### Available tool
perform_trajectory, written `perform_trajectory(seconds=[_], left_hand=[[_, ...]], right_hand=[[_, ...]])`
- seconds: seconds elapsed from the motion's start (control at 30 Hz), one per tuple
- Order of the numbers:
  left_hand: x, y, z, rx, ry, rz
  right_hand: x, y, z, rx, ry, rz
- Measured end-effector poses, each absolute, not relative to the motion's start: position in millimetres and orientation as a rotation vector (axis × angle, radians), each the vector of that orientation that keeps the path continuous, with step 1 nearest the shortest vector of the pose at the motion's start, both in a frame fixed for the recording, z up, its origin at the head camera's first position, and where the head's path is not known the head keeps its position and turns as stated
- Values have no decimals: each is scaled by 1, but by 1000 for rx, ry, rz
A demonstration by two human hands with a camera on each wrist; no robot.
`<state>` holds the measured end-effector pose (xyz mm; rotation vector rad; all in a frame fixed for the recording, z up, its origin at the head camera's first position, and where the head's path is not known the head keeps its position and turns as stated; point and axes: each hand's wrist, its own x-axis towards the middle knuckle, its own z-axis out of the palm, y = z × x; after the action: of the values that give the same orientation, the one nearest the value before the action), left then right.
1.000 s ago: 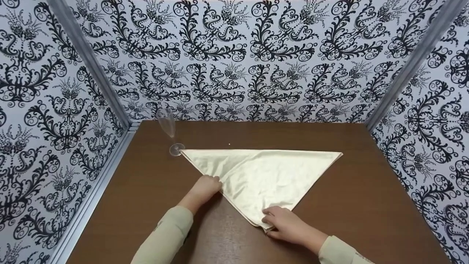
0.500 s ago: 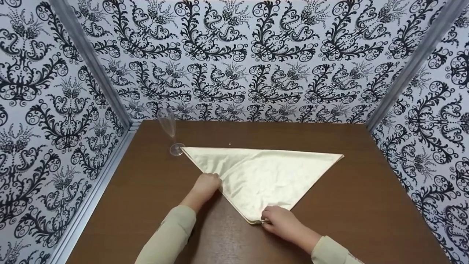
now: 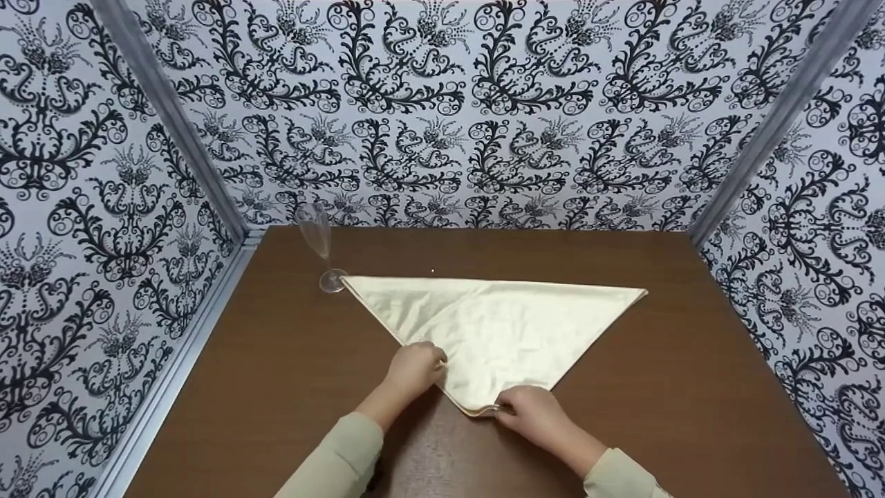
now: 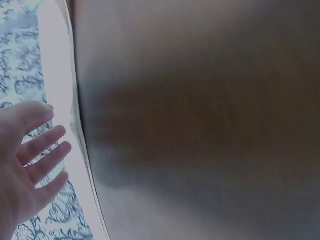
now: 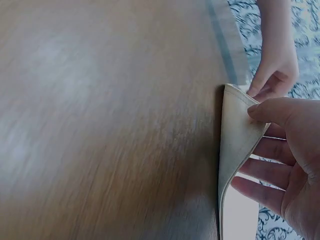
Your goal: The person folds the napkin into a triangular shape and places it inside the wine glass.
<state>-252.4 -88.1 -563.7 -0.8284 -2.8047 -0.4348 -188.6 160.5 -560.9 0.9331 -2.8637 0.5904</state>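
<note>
A cream cloth napkin (image 3: 511, 325), folded into a triangle, lies on the brown table with its long edge at the far side. My right hand (image 3: 536, 411) pinches its near corner; the right wrist view shows the thumb on top of a lifted flap (image 5: 240, 120) and the fingers behind it. At the napkin's left slanting edge is my left hand (image 3: 413, 371). In the left wrist view the left hand's fingers (image 4: 47, 162) are spread and loosely bent over the cloth's edge, with no cloth visibly pinched.
A clear champagne flute (image 3: 317, 235) stands at the back left, its foot beside the napkin's left corner. Black-and-white patterned walls (image 3: 470, 138) enclose the brown table (image 3: 657, 408) at the back and both sides.
My left hand has slid along the left edge towards the near corner. My right hand has closed on that corner and drawn it slightly away from me, its tip now folded up.
</note>
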Motion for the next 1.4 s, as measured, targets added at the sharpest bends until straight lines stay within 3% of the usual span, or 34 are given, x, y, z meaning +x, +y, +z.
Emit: perform_trajectory(seconds=[0.4, 0.87, 1.4], left_hand=[[-224, -51, -564, -965, -2870, -1331], [-212, -37, -576, -794, -2748, -1434], [-196, -25, -581, -632, -2874, -1292]], right_hand=[[-193, 163, -560, 789, -2877, 729], [-193, 168, -557, 620, -2860, 1052], [-188, 168, -573, 698, -2843, 1042]])
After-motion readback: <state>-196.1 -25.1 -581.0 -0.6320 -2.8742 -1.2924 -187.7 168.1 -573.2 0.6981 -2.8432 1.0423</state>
